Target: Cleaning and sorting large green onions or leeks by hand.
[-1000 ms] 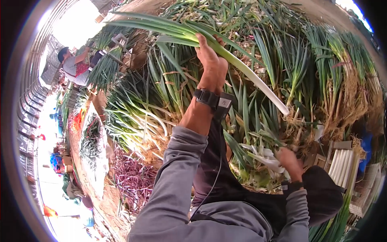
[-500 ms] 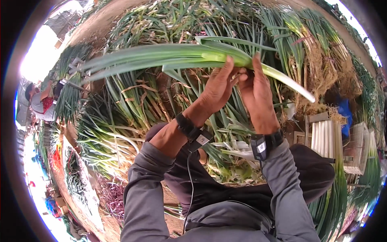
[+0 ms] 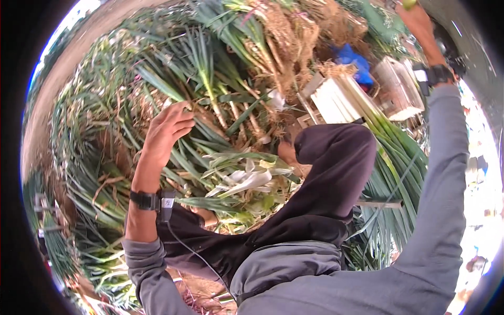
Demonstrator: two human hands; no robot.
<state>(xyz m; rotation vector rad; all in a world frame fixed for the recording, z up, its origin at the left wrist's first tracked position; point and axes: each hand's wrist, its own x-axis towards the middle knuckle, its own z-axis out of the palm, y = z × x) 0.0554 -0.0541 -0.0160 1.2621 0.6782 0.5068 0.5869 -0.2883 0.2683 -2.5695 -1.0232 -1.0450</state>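
My left hand (image 3: pixel 167 132) is raised above the pile of leeks (image 3: pixel 207 79), its fingers loosely bent and a little apart, with nothing visible in them. My right arm reaches far out to the upper right. At the picture's edge my right hand (image 3: pixel 416 20) is closed round a leek (image 3: pixel 383 23); its green leaves are blurred, and part of it is cut off by the frame. Peeled-off leaves and white sheaths (image 3: pixel 247 178) lie in a heap between my legs.
Rooty leek bundles (image 3: pixel 283 47) lie at the top. Right of my knee, a row of trimmed leeks (image 3: pixel 336 100) shows white shafts, with green leaves trailing toward me. A pale crate (image 3: pixel 396 89) and a blue plastic bag (image 3: pixel 354 63) stand beyond.
Both hands held the leek in front of me; now they are far apart. My right hand has swung to the upper right with it, my left has let go. The view has turned right.
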